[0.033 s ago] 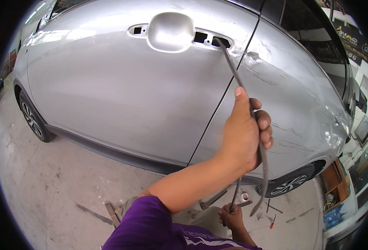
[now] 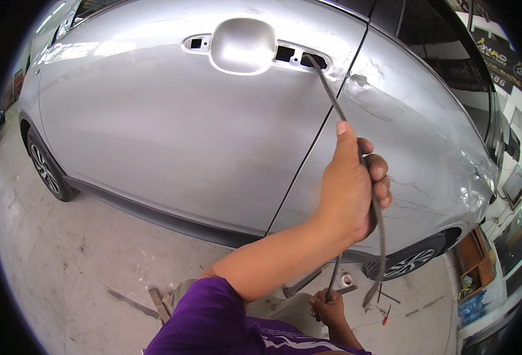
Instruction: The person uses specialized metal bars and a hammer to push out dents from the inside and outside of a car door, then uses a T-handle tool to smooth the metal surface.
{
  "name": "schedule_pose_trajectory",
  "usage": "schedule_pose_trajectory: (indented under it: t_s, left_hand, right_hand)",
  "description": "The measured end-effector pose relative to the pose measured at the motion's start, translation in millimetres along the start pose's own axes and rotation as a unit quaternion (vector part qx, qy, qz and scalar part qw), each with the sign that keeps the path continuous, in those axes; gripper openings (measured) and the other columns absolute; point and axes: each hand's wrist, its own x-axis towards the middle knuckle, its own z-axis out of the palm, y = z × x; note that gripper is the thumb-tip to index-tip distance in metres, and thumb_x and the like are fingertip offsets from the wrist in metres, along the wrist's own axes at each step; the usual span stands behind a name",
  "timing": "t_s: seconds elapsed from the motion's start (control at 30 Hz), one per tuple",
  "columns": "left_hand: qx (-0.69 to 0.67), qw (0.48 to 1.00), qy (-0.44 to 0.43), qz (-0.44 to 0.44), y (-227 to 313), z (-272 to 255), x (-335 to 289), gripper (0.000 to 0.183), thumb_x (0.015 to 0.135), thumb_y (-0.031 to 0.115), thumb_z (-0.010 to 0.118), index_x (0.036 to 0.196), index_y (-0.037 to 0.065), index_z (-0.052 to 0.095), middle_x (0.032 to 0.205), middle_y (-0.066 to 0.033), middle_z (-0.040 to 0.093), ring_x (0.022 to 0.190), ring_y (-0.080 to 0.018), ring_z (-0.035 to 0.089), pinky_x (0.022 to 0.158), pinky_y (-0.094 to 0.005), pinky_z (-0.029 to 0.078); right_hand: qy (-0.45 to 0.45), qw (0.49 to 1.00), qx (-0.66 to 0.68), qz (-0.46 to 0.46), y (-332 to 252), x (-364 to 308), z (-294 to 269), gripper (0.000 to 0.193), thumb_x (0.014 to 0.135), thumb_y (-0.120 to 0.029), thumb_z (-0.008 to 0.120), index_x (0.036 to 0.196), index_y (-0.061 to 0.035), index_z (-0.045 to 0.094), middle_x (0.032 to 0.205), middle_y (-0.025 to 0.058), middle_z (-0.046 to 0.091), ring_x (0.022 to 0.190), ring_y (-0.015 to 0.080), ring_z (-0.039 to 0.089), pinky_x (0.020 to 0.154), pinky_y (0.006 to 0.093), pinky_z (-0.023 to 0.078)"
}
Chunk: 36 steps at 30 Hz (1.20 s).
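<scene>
Rod [image 2: 332,103], thin grey metal, tip poked into handle opening [image 2: 299,56] of silver car door [image 2: 172,130]. Left hand [image 2: 350,186] fist-wrapped around upper rod; right hand [image 2: 329,310] grips lower end near floor (fingers closed on it). Handle cup [image 2: 242,45] just left.

One head cam, looks down & fwd, v. close to the silver car door [image 2: 172,136], floor [image 2: 65,266] below.

floor [image 2: 65,260]: pale concrete | silver car [image 2: 172,130] | wood scraps [image 2: 154,299] | red screwdriver [image 2: 386,316]
</scene>
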Motion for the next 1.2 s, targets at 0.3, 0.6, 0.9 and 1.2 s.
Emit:
schedule_pose_trajectory:
  t_s: [0.3,0.6,0.9,1.2]
  left_hand:
    - [-0.083,0.994,-0.063,0.032,-7,36,16,0.042,0.096,0.055,0.044,0.087,0.014,0.04,0.073,-0.0027,0.05,0.065,-0.0174,0.05,0.063,-0.0345,0.044]
    - [-0.137,0.986,-0.092,-0.018,-5,36,39,0.039,0.094,0.049,0.052,0.092,0.01,0.046,0.081,-0.0066,0.054,0.08,-0.0252,0.06,0.074,-0.0396,0.051]
    - [-0.146,0.986,-0.052,-0.062,1,52,26,0.031,0.097,0.044,0.049,0.1,0.013,0.048,0.083,-0.0047,0.054,0.075,-0.0233,0.059,0.07,-0.0395,0.049]
    - [-0.143,0.98,0.103,-0.091,28,77,15,0.052,0.093,0.051,0.05,0.13,0.016,0.043,0.08,-0.0009,0.049,0.062,-0.0149,0.046,0.063,-0.03,0.04]
  right_hand:
    - [0.024,0.997,0.042,-0.064,-7,6,-8,0.037,0.081,0.001,0.066,0.063,-0.0113,0.036,0.056,0.0038,0.052,0.041,0.0116,0.053,0.031,0.0245,0.037]
    - [-0.109,0.919,0.261,-0.274,-135,30,-73,0.02,0.095,-0.027,0.055,0.106,-0.0099,0.058,0.068,0.0141,0.057,0.035,0.0131,0.044,0.031,0.0263,0.039]
    - [-0.245,0.905,0.294,-0.186,-292,-6,-87,0.057,0.096,-0.054,0.044,0.14,-0.0192,0.045,0.103,0.0181,0.064,0.038,0.0101,0.041,0.035,0.0261,0.037]
    - [-0.095,0.967,0.179,0.157,-409,-58,-15,0.07,0.075,-0.006,0.063,0.14,-0.0053,0.039,0.103,0.0256,0.064,0.034,0.0116,0.045,0.03,0.0224,0.039]
